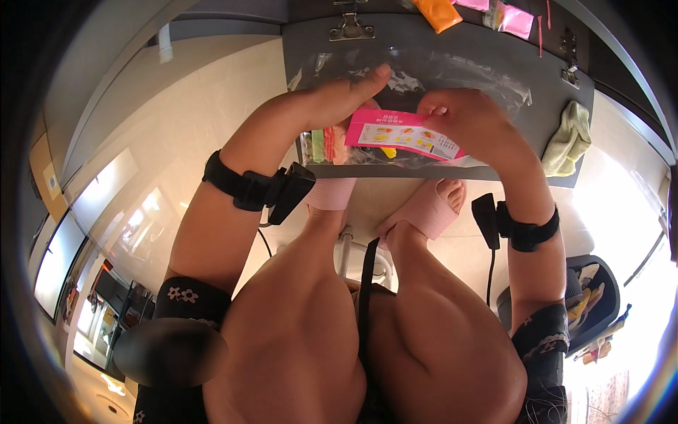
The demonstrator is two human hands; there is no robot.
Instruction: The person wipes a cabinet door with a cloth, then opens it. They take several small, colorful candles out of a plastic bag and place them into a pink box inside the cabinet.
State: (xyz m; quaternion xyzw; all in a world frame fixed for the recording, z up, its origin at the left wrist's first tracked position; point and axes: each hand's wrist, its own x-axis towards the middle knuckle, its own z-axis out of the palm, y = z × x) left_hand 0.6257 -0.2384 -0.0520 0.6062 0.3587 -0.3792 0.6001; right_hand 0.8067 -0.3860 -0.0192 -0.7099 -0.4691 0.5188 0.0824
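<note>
Between my hands is a pink printed card (402,135) with small food pictures and writing. My right hand (469,119) grips its right part with curled fingers. At the card's left end, my left hand (341,103) has its thumb raised away; its other fingers are mostly hidden behind the card. A clear plastic bag (471,74) spreads beneath and behind both hands over a dark grey cabinet door (439,172), lowered flat. Through the bag's lower left show colourful packets (329,144), green and red, and a yellow piece (389,152) peeks out below the card.
A pale green cloth (568,139) hangs over the door's right edge. Metal hinges (351,27) join door and cabinet. Orange (438,13) and pink packets (515,20) lie at the far edge. A dark bin (601,297) holding waste stands at the right.
</note>
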